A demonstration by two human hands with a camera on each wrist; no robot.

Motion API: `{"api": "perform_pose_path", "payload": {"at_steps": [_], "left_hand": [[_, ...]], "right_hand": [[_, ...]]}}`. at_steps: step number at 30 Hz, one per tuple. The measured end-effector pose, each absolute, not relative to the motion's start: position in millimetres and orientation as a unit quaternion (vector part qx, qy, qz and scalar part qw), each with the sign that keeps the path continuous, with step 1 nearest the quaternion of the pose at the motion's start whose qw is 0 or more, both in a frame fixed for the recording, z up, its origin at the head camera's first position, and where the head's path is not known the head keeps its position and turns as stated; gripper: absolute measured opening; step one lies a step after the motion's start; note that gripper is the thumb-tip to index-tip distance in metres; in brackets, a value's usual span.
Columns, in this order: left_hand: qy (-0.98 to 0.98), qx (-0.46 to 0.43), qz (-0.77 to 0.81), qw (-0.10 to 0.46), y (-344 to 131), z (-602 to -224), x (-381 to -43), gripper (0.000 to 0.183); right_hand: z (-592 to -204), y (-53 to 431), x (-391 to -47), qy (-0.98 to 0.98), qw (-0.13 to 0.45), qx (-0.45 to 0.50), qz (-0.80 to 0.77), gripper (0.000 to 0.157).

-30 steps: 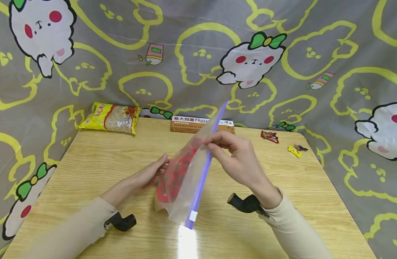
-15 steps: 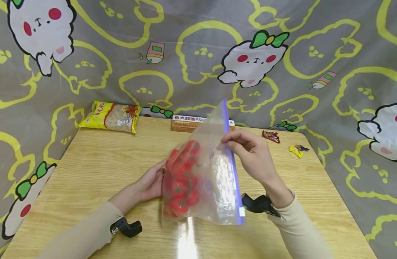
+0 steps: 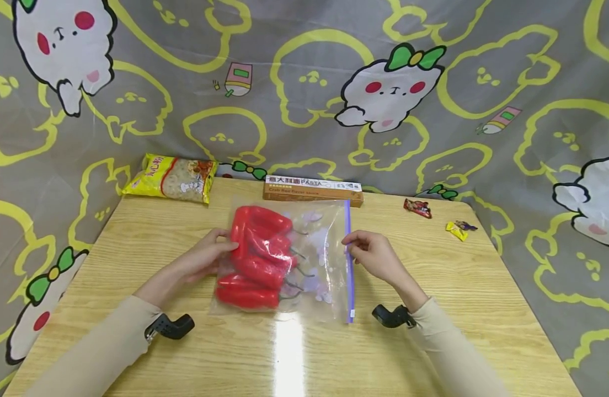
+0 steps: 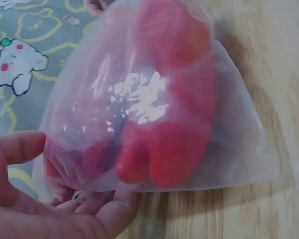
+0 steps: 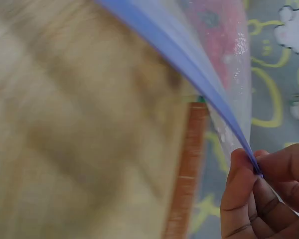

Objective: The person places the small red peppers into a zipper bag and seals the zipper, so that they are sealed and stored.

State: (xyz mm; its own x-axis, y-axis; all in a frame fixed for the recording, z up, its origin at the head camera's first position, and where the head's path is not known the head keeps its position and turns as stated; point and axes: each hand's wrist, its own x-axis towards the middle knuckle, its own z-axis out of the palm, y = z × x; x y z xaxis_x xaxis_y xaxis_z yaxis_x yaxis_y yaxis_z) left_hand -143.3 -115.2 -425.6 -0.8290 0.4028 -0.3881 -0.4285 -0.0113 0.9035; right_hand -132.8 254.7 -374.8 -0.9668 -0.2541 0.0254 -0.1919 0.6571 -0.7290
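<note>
A clear zip bag (image 3: 329, 220) holds several red peppers (image 3: 257, 270) with dark stems; it is spread nearly flat over the table's middle. My left hand (image 3: 202, 259) grips its left side, thumb on top. In the left wrist view, the fingers (image 4: 122, 204) reach under the bag's lower edge. On the other side, my right hand (image 3: 376, 256) pinches the purple zip strip (image 3: 350, 275) between thumb and fingers, as the right wrist view also shows. A white slider (image 3: 352, 314) sits at the strip's near end.
Along the back of the wooden table (image 3: 423, 342) lie a yellow food packet (image 3: 172, 179) and a pasta box (image 3: 311, 193). Small wrapped snacks lie at the back right, one red (image 3: 417, 208) and one yellow (image 3: 456, 231). Patterned cloth (image 3: 304, 110) surrounds the table.
The bag has turned from nearly edge-on and upright to face-up and lower, its peppers now plainly seen. Both hands keep hold; the zip strip has come down with the right hand.
</note>
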Motion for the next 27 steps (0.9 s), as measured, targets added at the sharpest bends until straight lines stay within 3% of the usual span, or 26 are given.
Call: {"api": "perform_pose_path", "payload": {"at_steps": [9,19,23,27], "left_hand": [[0.669,-0.011,0.688,0.281,-114.6,-433.0,-146.2,0.05],[0.748,0.003,0.625,0.223,-112.4,-433.7,-144.2,0.054],[0.835,0.021,0.524,0.164,-115.2,-421.1,-142.7,0.06],[0.891,0.066,0.446,0.06,-118.8,-391.4,-134.7,0.056]], "right_hand": [[-412.4,254.5,-145.3,0.927,0.064,-0.095,-0.358,0.014],[-415.6,252.3,-144.4,0.929,0.087,-0.088,-0.349,0.012],[-401.9,257.0,-140.6,0.946,0.053,-0.079,-0.31,0.016],[-372.3,261.5,-131.0,0.948,-0.012,-0.064,-0.313,0.021]]}}
